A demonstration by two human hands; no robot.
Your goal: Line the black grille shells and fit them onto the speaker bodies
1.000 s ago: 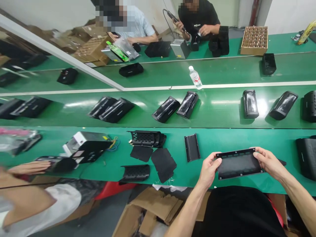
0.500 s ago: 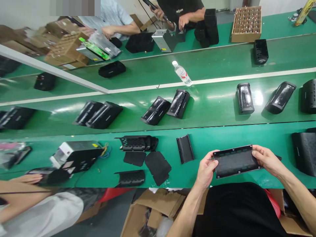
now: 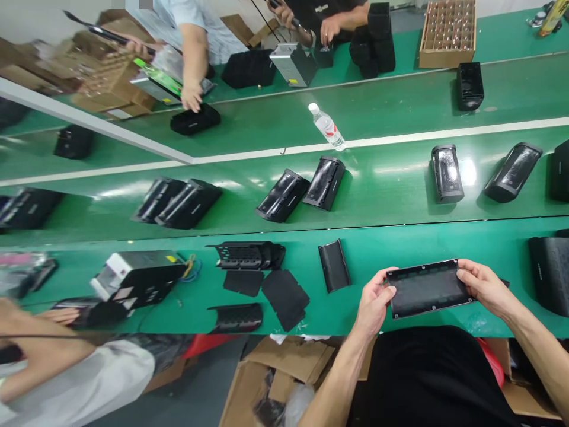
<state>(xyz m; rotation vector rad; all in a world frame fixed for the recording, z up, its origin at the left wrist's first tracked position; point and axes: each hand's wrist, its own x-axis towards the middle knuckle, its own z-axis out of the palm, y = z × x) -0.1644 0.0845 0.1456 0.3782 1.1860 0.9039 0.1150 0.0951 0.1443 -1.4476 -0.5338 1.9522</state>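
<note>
Between my two hands is a black rectangular plastic panel (image 3: pixel 429 290), its hollow side with a raised rim and small corner fittings turned towards me. My left hand (image 3: pixel 376 299) pinches its left end, thumb on the inner face. The right end is gripped by my right hand (image 3: pixel 484 287), thumb on top and fingers behind. A similar curved black panel (image 3: pixel 334 267) lies on the green bench to the left. Beyond it are stacked perforated black shells (image 3: pixel 244 256), thin black sheets (image 3: pixel 285 299) and another curved shell (image 3: pixel 236 318).
Several black speaker-like units (image 3: pixel 447 174) stand along the green conveyor (image 3: pixel 386 201). A water bottle (image 3: pixel 326 127) leans by the white line. A metal-cased device (image 3: pixel 137 279) sits to the left near a co-worker's arm (image 3: pixel 44 344). An open cardboard box (image 3: pixel 235 385) is below the bench edge.
Across the line, a co-worker's hand has reached down onto a black unit. My hands keep the panel in nearly the same pose; the view has shifted slightly.
</note>
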